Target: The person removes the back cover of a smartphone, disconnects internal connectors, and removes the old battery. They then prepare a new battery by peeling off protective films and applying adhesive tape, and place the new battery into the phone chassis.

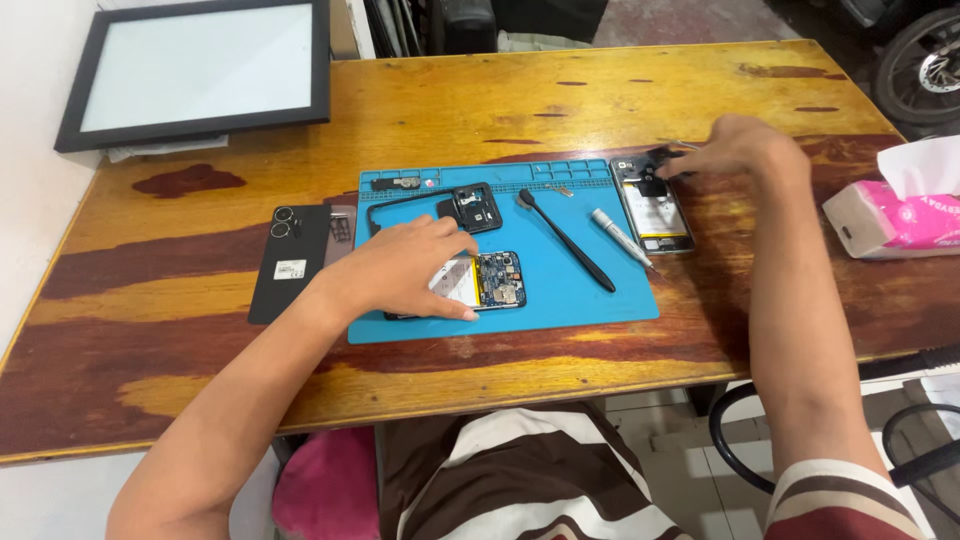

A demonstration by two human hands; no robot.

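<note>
My left hand [405, 268] lies over an opened phone [492, 281] on the blue work mat [560, 300], fingers spread on its battery and bare circuit board. My right hand [740, 148] reaches to a second opened phone [655, 208] at the mat's right edge and pinches a small black part [662, 158] at its top end. A black plastic pry tool [565, 240] and a silver screwdriver [620, 237] lie on the mat between the two phones.
A black phone frame and inner cover [440, 208] lie at the mat's upper left. A black back cover [290, 258] rests on the wooden table left of the mat. A framed panel [200, 70] sits far left, a pink tissue pack [890, 215] at right.
</note>
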